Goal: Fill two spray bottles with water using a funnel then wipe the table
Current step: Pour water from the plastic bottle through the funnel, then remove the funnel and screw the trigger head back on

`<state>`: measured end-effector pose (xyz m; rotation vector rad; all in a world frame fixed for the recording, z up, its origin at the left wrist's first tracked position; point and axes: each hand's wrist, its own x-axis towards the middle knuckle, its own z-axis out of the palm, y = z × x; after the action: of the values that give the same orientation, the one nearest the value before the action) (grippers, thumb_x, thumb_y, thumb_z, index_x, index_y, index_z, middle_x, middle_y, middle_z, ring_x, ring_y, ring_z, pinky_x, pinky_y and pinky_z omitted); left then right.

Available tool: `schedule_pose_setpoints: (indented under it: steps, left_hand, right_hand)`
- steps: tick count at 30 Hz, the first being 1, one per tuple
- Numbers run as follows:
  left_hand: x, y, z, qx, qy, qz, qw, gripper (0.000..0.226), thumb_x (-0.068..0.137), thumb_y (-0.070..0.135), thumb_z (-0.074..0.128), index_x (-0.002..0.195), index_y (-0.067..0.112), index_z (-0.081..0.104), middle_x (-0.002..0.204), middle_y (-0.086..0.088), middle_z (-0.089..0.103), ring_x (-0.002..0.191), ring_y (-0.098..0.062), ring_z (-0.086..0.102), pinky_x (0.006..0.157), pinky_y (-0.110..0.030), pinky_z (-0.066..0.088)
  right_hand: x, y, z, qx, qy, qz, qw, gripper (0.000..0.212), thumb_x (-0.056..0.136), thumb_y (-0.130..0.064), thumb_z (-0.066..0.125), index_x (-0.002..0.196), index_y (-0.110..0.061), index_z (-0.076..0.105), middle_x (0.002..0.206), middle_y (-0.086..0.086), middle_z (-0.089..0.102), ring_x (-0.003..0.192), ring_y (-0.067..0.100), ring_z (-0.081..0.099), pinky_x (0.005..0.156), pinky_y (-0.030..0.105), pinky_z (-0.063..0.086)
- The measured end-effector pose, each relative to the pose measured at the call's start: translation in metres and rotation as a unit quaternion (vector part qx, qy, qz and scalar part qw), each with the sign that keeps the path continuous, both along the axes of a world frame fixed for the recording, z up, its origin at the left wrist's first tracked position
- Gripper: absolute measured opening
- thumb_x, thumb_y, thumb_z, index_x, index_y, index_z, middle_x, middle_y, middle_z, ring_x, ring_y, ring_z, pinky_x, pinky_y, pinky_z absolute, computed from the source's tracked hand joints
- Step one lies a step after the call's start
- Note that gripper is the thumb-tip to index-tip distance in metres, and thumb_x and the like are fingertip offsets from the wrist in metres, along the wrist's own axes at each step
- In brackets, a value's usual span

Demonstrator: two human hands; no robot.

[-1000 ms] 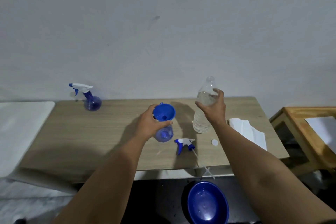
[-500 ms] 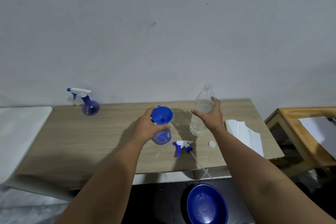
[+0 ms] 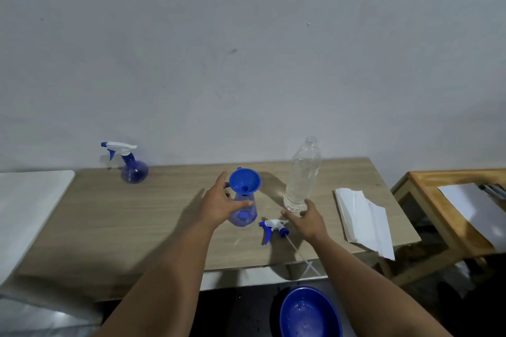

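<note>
A blue funnel [image 3: 244, 181] sits in the neck of a headless clear-blue spray bottle [image 3: 244, 217] at the table's middle. My left hand [image 3: 221, 204] is beside this bottle with straight, spread fingers and its thumb lying across the bottle's front. Just to the right an uncapped clear water bottle [image 3: 302, 172] stands upright. My right hand [image 3: 307, 219] is open at its base, a fingertip touching it. The loose spray head [image 3: 273, 228] lies on the table in front, its tube reaching over the edge. A second spray bottle [image 3: 132, 168] with its head on stands at the back left.
Folded white paper towels [image 3: 362, 217] lie on the wooden table [image 3: 137, 227] at the right, overhanging the front edge. A blue basin [image 3: 309, 313] sits on the floor below. A wooden side table [image 3: 427, 178] stands at the right and a white surface [image 3: 30, 197] at the left.
My right hand has slid down the water bottle from its upper part to its base and let go. My left hand has released the funnel rim and spread its fingers.
</note>
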<state>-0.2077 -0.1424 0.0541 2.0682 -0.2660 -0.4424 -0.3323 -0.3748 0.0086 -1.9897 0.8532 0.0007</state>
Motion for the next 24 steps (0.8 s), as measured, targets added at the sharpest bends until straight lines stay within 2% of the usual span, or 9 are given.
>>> schedule_pose_setpoints:
  steps: [5, 7, 10, 12, 13, 15, 18, 21, 24]
  left_hand:
    - [0.001, 0.006, -0.014, 0.017, 0.020, -0.001, 1.000, 0.120, 0.061, 0.039, 0.097, 0.158, 0.021, 0.028, 0.149, 0.000, 0.049, 0.122, -0.018, 0.055, 0.092, -0.032, 0.048]
    - [0.001, 0.005, -0.020, 0.022, 0.035, -0.008, 0.999, 0.117, 0.061, 0.039, 0.096, 0.157, 0.021, 0.032, 0.148, 0.002, 0.048, 0.120, -0.020, 0.055, 0.091, -0.034, 0.049]
    - [0.005, 0.001, -0.029, 0.034, 0.040, -0.007, 0.999, 0.110, 0.053, 0.048, 0.095, 0.147, 0.022, 0.046, 0.141, 0.006, 0.055, 0.117, -0.018, 0.060, 0.096, -0.040, 0.054]
    - [0.008, -0.005, -0.035, 0.038, 0.036, -0.010, 0.999, 0.094, 0.052, 0.051, 0.094, 0.134, 0.022, 0.058, 0.127, 0.005, 0.066, 0.106, -0.011, 0.064, 0.093, -0.039, 0.057]
    - [0.007, -0.007, -0.034, 0.043, 0.038, -0.015, 0.998, 0.082, 0.057, 0.045, 0.094, 0.129, 0.021, 0.060, 0.117, 0.006, 0.068, 0.097, -0.008, 0.064, 0.088, -0.035, 0.057]
    - [0.005, -0.012, -0.032, 0.032, 0.052, -0.018, 0.998, 0.068, 0.068, 0.032, 0.092, 0.126, 0.020, 0.059, 0.106, 0.006, 0.066, 0.088, -0.005, 0.062, 0.080, -0.032, 0.055]
    - [0.007, -0.019, -0.039, 0.025, 0.061, -0.004, 0.998, 0.059, 0.071, 0.033, 0.091, 0.120, 0.020, 0.062, 0.104, 0.002, 0.070, 0.090, -0.015, 0.067, 0.085, -0.039, 0.058]
    - [0.011, -0.022, -0.044, 0.056, 0.062, 0.009, 0.996, 0.039, 0.075, 0.041, 0.087, 0.097, 0.023, 0.062, 0.090, 0.000, 0.071, 0.088, -0.024, 0.069, 0.084, -0.043, 0.058]
    - [0.013, -0.025, -0.046, 0.057, 0.053, 0.007, 0.997, 0.039, 0.079, 0.044, 0.084, 0.106, 0.023, 0.065, 0.088, 0.001, 0.071, 0.086, -0.023, 0.069, 0.079, -0.036, 0.056]
  right_hand:
    - [0.015, 0.017, 0.013, -0.010, 0.033, 0.051, 0.998, 0.064, 0.092, -0.051, 0.075, 0.142, -0.013, 0.060, 0.110, 0.004, 0.073, 0.113, 0.026, 0.069, 0.097, 0.033, 0.050]
    - [0.030, 0.025, 0.031, -0.024, 0.007, 0.074, 0.997, 0.051, 0.095, -0.046, 0.073, 0.132, -0.012, 0.068, 0.111, 0.004, 0.075, 0.107, 0.022, 0.070, 0.092, 0.030, 0.051]
    - [0.057, 0.036, 0.065, -0.048, -0.051, 0.095, 0.993, 0.035, 0.099, -0.039, 0.068, 0.122, -0.013, 0.074, 0.102, -0.001, 0.072, 0.095, 0.017, 0.068, 0.086, 0.027, 0.050]
    - [0.076, 0.041, 0.082, -0.071, -0.082, 0.104, 0.989, 0.033, 0.100, -0.037, 0.063, 0.120, -0.013, 0.075, 0.105, 0.001, 0.076, 0.097, 0.017, 0.069, 0.092, 0.033, 0.055]
    - [0.084, 0.043, 0.088, -0.078, -0.087, 0.111, 0.987, 0.033, 0.101, -0.037, 0.060, 0.119, -0.013, 0.074, 0.109, 0.002, 0.077, 0.100, 0.018, 0.070, 0.095, 0.036, 0.056]
    - [0.097, 0.046, 0.101, -0.094, -0.083, 0.136, 0.983, 0.037, 0.103, -0.039, 0.055, 0.124, -0.014, 0.072, 0.118, 0.005, 0.076, 0.108, 0.021, 0.069, 0.098, 0.039, 0.055]
    - [0.112, 0.050, 0.118, -0.144, -0.032, 0.209, 0.967, 0.057, 0.099, -0.059, 0.055, 0.137, -0.017, 0.064, 0.130, 0.007, 0.071, 0.119, 0.026, 0.065, 0.102, 0.042, 0.052]
    - [0.121, 0.059, 0.128, -0.214, 0.067, 0.310, 0.924, 0.091, 0.081, -0.075, 0.070, 0.148, -0.016, 0.053, 0.140, 0.005, 0.063, 0.125, 0.029, 0.061, 0.103, 0.045, 0.053]
    - [0.127, 0.068, 0.127, -0.298, 0.142, 0.363, 0.872, 0.093, 0.069, -0.075, 0.081, 0.139, -0.017, 0.057, 0.129, 0.002, 0.066, 0.113, 0.026, 0.063, 0.094, 0.042, 0.056]
